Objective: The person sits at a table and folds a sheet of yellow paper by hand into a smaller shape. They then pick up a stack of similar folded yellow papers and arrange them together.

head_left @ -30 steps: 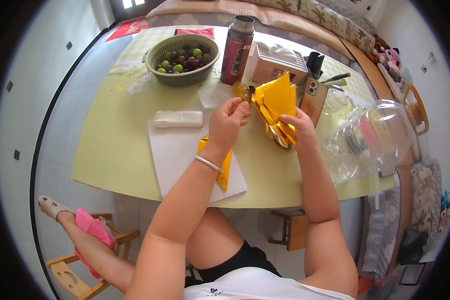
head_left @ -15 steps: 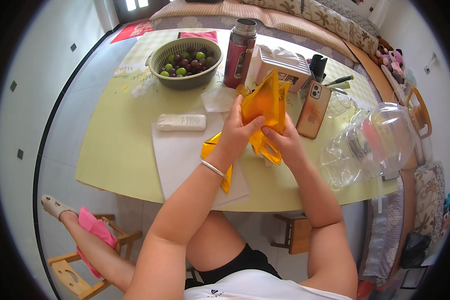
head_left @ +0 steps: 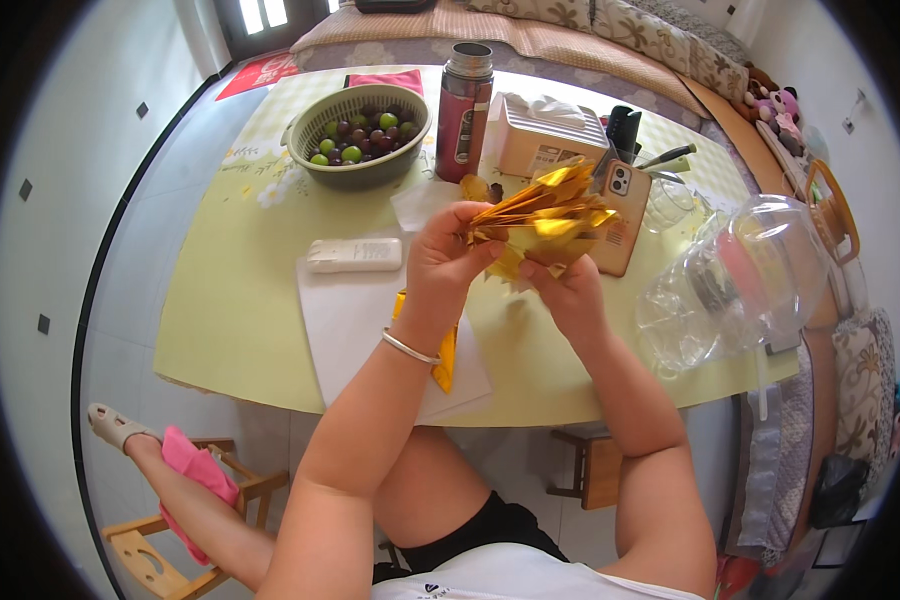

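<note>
Above the table's near middle, a fanned bundle of shiny gold foil paper (head_left: 550,222) is held in both hands. My left hand (head_left: 445,250) pinches its left side, and a bracelet circles that wrist. My right hand (head_left: 568,298) grips the lower right edge, thumb against the foil. Below my left wrist, another folded gold foil piece (head_left: 447,362) lies on white paper sheets (head_left: 342,315), partly hidden by the forearm. A white oblong object (head_left: 355,255) rests on the paper's far edge. A crumpled white tissue (head_left: 415,207) lies beyond my left hand.
A colander (head_left: 315,160) of green and dark grapes, an open red thermos (head_left: 462,125) and a tissue box (head_left: 540,140) stand at the back. A phone (head_left: 622,222) leans near kitchen knives (head_left: 667,157). A large clear plastic bottle (head_left: 705,290) lies at right.
The gold foil bundle has tilted and fanned out, its folded layers now showing edge-on. Both hands still hold it; my left hand has shifted slightly left and down. The view has shifted slightly.
</note>
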`<state>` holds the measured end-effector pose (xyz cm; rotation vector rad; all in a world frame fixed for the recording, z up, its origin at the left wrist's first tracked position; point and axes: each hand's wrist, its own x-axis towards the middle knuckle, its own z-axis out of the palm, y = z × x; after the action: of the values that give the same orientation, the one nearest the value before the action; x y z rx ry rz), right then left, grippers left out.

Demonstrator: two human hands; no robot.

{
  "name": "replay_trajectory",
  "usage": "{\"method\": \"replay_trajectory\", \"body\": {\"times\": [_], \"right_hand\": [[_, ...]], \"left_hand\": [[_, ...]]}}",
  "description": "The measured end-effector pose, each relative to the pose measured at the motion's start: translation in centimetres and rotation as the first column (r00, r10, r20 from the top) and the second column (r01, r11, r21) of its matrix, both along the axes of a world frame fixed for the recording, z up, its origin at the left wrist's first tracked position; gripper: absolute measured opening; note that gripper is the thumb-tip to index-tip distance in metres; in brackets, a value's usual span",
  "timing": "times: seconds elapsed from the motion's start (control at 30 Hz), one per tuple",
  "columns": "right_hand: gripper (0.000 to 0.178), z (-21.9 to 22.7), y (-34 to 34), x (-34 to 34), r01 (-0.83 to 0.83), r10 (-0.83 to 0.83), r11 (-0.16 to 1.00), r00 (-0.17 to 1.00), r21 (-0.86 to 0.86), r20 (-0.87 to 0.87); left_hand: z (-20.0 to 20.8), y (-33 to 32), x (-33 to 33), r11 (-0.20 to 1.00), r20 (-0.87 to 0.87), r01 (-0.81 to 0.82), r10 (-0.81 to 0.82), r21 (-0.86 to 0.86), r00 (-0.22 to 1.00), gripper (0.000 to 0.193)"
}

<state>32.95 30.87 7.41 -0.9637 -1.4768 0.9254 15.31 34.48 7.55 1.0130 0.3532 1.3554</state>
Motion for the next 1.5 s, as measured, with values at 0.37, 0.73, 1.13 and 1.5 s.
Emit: {"method": "replay_trajectory", "body": {"times": [0.37,0.73,1.13,1.5], "right_hand": [[0.039,-0.1,1.0,-0.1,-0.146,0.066,0.968,0.932,-0.204,-0.356],[0.043,-0.3,0.7,-0.7,-0.196,0.112,0.951,0.940,-0.240,-0.323],[0.038,-1.4,1.2,0.3,-0.165,0.086,0.963,0.938,-0.212,-0.336],[0.049,-1.7,1.1,0.0,-0.173,0.108,0.975,0.916,-0.137,-0.385]], "left_hand": [[-1.2,0.6,0.9,0.980,-0.319,0.006,0.058,0.197,0.946,0.049],[-1.1,0.2,1.3,0.927,-0.348,-0.132,0.261,0.352,0.900,0.076],[-0.9,0.2,1.3,0.726,-0.465,-0.167,0.581,0.667,0.668,0.086],[-1.1,-0.2,1.8,0.910,-0.451,-0.141,0.322,0.389,0.833,0.064]]}}
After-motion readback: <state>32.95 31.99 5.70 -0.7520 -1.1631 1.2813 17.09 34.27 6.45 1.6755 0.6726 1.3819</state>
